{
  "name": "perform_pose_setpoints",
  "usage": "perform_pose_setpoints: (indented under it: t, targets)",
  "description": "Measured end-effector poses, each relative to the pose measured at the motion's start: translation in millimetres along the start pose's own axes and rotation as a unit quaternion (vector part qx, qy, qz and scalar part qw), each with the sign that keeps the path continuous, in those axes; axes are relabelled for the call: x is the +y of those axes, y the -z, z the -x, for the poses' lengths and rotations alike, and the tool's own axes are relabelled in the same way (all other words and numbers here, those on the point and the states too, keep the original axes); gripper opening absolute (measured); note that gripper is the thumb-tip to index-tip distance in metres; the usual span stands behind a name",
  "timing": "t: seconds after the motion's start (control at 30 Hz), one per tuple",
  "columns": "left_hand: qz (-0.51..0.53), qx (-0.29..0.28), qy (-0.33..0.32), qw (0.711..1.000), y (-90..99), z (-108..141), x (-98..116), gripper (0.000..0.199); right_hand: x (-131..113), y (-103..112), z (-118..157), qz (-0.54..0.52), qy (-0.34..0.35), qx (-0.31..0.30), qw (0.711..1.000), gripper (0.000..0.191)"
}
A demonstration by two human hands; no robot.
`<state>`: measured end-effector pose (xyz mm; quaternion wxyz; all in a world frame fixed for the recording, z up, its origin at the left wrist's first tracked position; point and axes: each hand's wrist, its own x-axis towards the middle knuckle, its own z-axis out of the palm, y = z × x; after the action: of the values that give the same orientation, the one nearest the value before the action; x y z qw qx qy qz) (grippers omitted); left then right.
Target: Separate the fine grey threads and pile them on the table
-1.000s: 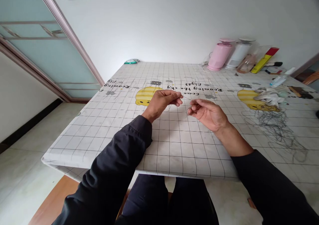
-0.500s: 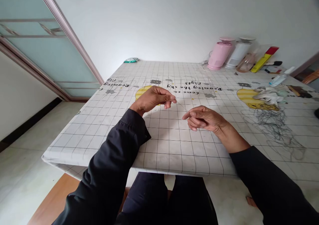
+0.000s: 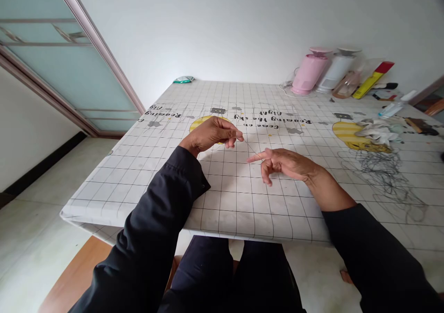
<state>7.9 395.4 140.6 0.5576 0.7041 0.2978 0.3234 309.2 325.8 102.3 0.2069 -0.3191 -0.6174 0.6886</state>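
Note:
Above the checked tablecloth (image 3: 229,202), my left hand (image 3: 217,135) pinches a thin dark thread (image 3: 250,146) between thumb and index finger. The thread runs down to the right toward my right hand (image 3: 284,162), which is held a little lower, its index finger stretched out to the left and its other fingers bent. Whether the right fingers grip the thread I cannot tell; it passes near the index finger. A loose tangle of dark thread (image 3: 388,176) lies on the table to the right of my right hand.
A crumpled cloth (image 3: 379,131) lies behind the tangle. At the back right stand a pink cylinder (image 3: 310,72), a white one (image 3: 333,72), a bottle (image 3: 346,85) and a yellow-red box (image 3: 373,80). A green packet (image 3: 183,79) rests at the back left.
My right hand has shifted slightly left and its fingers have spread, the index finger now reaching further out. My left hand keeps its pinch. The view has tilted slightly.

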Motion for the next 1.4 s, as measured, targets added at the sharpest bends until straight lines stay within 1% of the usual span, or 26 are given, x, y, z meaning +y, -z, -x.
perform_pose_setpoints:
  t: [0.07, 0.1, 0.2, 0.3, 0.37, 0.43, 0.5, 0.6, 0.67, 0.73, 0.8, 0.9, 0.97, 1.1, 1.2, 1.27, 1.4]
  targets:
    - [0.012, 0.004, -0.002, 1.000, 1.2, -1, -1, 0.027, -4, 3, 2, -0.004, -0.004, 0.012, 1.000, 0.089]
    - [0.016, 0.007, -0.004, 1.000, 1.5, -1, -1, 0.028, -5, 4, 2, -0.004, 0.003, 0.028, 1.000, 0.093]
    - [0.026, 0.010, -0.006, 1.000, 1.2, -1, -2, 0.032, -5, 4, 1, 0.022, 0.051, 0.095, 0.994, 0.093]
    - [0.035, 0.015, -0.003, 0.999, 0.7, -2, -2, 0.035, -4, -1, 0, 0.076, 0.096, 0.150, 0.981, 0.082]
    - [0.042, 0.028, 0.006, 0.999, 0.8, -3, -3, 0.036, -4, -6, 1, 0.118, 0.118, 0.180, 0.970, 0.069]
    - [0.053, 0.040, 0.017, 0.998, 1.1, -4, -5, 0.035, -4, -10, 2, 0.137, 0.133, 0.195, 0.962, 0.055]
    - [0.067, 0.048, 0.021, 0.996, 1.0, -6, -8, 0.036, -4, -13, 1, 0.110, 0.140, 0.193, 0.965, 0.045]
    - [0.092, 0.045, 0.015, 0.995, -0.2, -7, -11, 0.035, -5, -15, 0, 0.023, 0.133, 0.185, 0.974, 0.039]
    - [0.112, 0.041, 0.007, 0.993, -1.2, -7, -12, 0.034, -6, -15, -1, -0.017, 0.131, 0.191, 0.973, 0.035]
    - [0.129, 0.040, 0.005, 0.991, -1.5, -7, -12, 0.034, -6, -15, -2, -0.035, 0.139, 0.199, 0.970, 0.032]
    - [0.136, 0.040, 0.011, 0.990, -0.8, -7, -12, 0.033, -4, -15, -3, -0.033, 0.142, 0.193, 0.970, 0.030]
    - [0.134, 0.041, 0.027, 0.990, 2.2, -7, -12, 0.033, -1, -15, -5, -0.003, 0.138, 0.182, 0.974, 0.032]
    - [0.128, 0.042, 0.031, 0.990, 4.5, -8, -13, 0.033, 1, -16, -5, 0.030, 0.141, 0.185, 0.972, 0.034]
    - [0.107, 0.041, 0.029, 0.993, 6.8, -9, -16, 0.034, 1, -17, -2, 0.142, 0.127, 0.181, 0.965, 0.039]
    - [0.092, 0.043, 0.036, 0.994, 4.5, -9, -17, 0.035, -2, -15, 1, 0.201, 0.116, 0.181, 0.956, 0.036]
    - [0.085, 0.047, 0.046, 0.994, 1.5, -9, -15, 0.035, -3, -14, 2, 0.235, 0.112, 0.208, 0.943, 0.034]
    - [0.096, 0.067, 0.070, 0.991, -2.6, -9, -12, 0.033, -1, -16, 3, 0.313, 0.091, 0.267, 0.907, 0.030]
